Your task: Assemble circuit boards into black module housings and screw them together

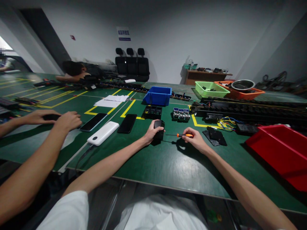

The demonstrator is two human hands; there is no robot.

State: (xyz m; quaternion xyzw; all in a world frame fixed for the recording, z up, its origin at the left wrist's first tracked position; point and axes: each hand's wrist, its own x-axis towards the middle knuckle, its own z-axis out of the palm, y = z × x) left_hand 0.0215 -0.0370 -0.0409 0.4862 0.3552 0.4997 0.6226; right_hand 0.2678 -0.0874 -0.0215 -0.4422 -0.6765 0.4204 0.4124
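My left hand [151, 132] grips a small black box-shaped case [158, 132] just above the green table. In my right hand [194, 138] is a screwdriver [184, 135] with an orange and black handle, its thin shaft pointing left toward the case. Whether the tip touches the case I cannot tell. Behind the case stand black modules [152, 112] and a group of metal-framed parts [181, 114]. Thin black plates [214, 135] lie to the right of my right hand.
At left, a co-worker's hands [69, 120] hold a dark object. Two phones [127, 123] and a white power bank [103, 133] lie between us. A blue bin [158, 96] stands behind, a red bin [280, 150] at right. Green [211, 89] and orange baskets [254, 93] sit farther back.
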